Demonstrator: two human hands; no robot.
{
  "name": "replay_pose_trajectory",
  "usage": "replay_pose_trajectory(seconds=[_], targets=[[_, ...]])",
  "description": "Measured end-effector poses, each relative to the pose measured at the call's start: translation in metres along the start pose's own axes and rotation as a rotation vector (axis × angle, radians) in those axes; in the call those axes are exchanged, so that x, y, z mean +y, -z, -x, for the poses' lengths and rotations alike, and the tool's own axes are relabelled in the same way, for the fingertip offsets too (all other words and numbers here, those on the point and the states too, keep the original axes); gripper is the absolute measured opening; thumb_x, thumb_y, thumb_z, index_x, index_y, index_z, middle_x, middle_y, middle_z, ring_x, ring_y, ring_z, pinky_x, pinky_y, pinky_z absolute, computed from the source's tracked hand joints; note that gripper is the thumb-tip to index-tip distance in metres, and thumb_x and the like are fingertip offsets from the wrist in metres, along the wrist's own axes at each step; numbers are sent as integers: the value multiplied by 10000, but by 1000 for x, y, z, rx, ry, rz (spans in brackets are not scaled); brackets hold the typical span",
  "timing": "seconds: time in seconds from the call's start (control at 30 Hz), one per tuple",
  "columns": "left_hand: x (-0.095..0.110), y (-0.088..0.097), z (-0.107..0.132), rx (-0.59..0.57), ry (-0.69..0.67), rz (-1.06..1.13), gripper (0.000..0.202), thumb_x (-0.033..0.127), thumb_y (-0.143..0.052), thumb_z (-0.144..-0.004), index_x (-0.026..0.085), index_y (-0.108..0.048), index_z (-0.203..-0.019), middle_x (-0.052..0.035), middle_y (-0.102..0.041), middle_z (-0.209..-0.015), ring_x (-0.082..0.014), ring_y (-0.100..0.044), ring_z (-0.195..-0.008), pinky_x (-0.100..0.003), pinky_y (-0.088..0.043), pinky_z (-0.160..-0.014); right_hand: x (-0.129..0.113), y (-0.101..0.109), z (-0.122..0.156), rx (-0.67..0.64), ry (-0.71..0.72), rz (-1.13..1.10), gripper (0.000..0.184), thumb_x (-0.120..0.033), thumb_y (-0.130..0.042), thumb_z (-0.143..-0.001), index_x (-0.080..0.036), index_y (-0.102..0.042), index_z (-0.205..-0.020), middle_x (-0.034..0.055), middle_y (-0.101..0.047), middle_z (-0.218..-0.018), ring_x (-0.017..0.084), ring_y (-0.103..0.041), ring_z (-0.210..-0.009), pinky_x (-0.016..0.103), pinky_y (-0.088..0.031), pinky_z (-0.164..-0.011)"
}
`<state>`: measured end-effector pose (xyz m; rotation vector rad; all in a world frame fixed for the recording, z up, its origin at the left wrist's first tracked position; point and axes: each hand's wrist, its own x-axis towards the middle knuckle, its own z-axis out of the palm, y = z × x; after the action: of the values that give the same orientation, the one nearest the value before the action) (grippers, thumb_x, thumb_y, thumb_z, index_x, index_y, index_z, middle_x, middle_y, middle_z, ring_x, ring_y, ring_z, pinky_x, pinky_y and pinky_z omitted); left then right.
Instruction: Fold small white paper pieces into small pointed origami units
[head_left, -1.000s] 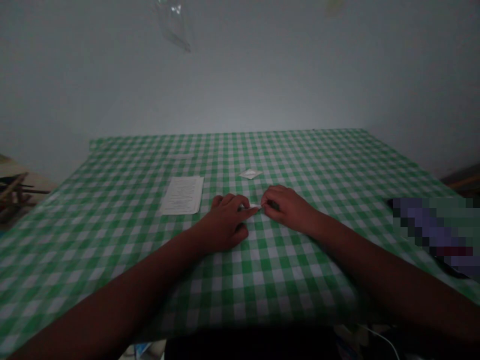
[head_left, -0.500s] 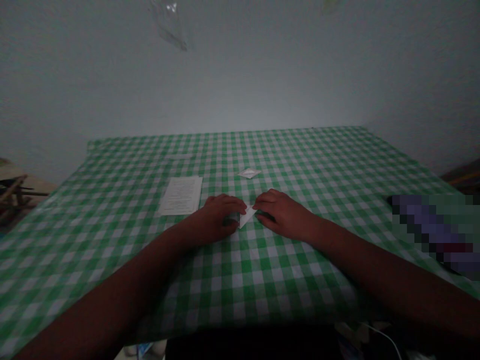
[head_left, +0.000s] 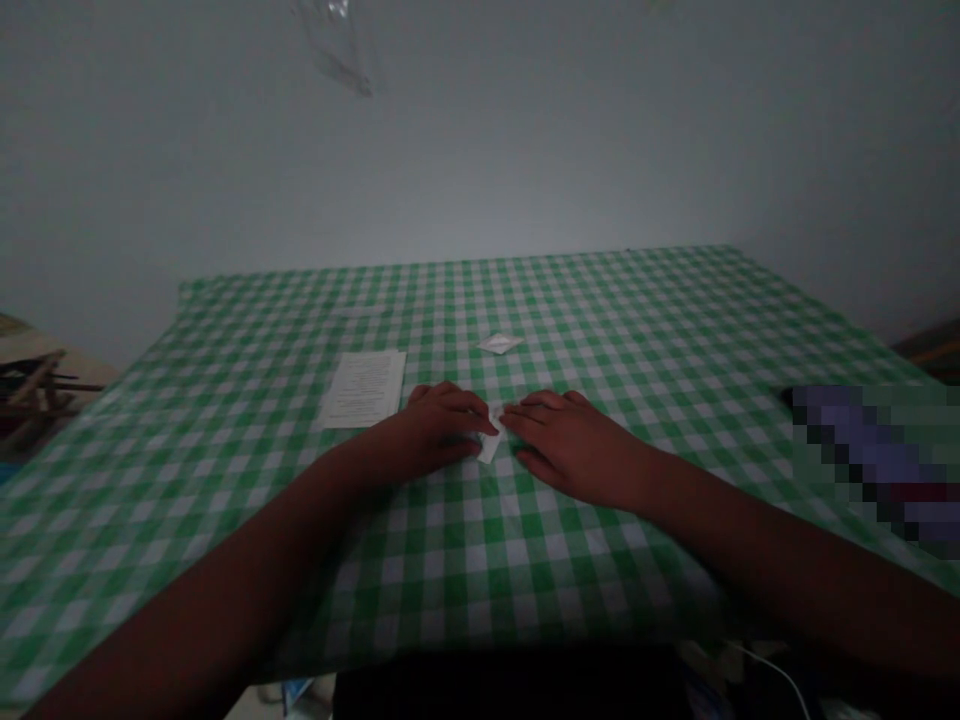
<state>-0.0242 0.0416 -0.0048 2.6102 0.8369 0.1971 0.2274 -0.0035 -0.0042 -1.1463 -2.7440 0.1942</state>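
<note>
Two bare hands rest palm-down on a table covered by a green-and-white gingham tablecloth (head_left: 637,300), the left hand (head_left: 442,425) and the right hand (head_left: 574,450) meeting near the cloth's middle. Between them lies one small piece of folded white paper (head_left: 490,442), flat on the cloth. The left hand's fingertips (head_left: 484,425) reach over its upper part, and the right hand's fingertips (head_left: 510,420) sit at its edge. The fingers of each hand lie close together, but this view cannot show whether either hand is gripping the paper. A second small piece of white paper (head_left: 499,343) lies alone farther up the cloth, well apart from the hands. One printed sheet (head_left: 364,390) lies flat to the left of the left hand. One pixelated object (head_left: 870,460), too blurred to identify, sits at the right of the table. One clear plastic film (head_left: 334,45) appears at the top of the view, and one white cable (head_left: 772,668) runs below the table's near edge.
</note>
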Motion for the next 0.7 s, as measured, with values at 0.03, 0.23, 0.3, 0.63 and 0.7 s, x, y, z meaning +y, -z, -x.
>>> replay_pose_trajectory(seconds=[0.03,0.23,0.3,0.63,0.7], targets=[[0,-1,-1,7,-11,-13,272,285,-587,-942,346,-653,-1198,-7,-607,-1276,-218,-485,-1201,-426,-298,-1025,1,0,0,-1,-3,-18,443,-308,-505,-956,-176,-509,-1379,129,-607,-1346,302,-509,-1221,494,-419,-949],[1,-4,-8,21,-65,-84,231,390,-576,-952,333,-700,-1139,-27,-643,-1198,-230,-507,-1119,-414,-307,-957,0,-6,-4,36,-9,-54,570,-512,-637,-869,-187,-548,-1328,127,-612,-1337,335,-481,-1237,520,-397,-965],[2,-4,-9,27,-79,-96,239,406,-550,-965,327,-706,-1127,-28,-652,-1178,-229,-511,-1106,-417,-301,-961,0,-9,-6,63,-17,-55,548,-521,-651,-857,-191,-572,-1287,123,-628,-1307,330,-483,-1224,512,-395,-953],[2,-5,-6,74,-79,-34,229,322,-562,-944,317,-689,-1134,-20,-638,-1173,-215,-515,-1110,-401,-308,-982,0,-11,-7,90,-39,-95,405,-419,-560,-930,-161,-600,-1240,119,-648,-1267,306,-500,-1189,485,-370,-970],[5,-4,-5,66,-78,-42,252,319,-617,-892,311,-683,-1135,-25,-626,-1192,-228,-506,-1130,-413,-301,-993,-1,-10,-7,91,-43,-79,404,-420,-561,-928,-165,-604,-1238,121,-648,-1269,313,-493,-1194,495,-364,-969]])
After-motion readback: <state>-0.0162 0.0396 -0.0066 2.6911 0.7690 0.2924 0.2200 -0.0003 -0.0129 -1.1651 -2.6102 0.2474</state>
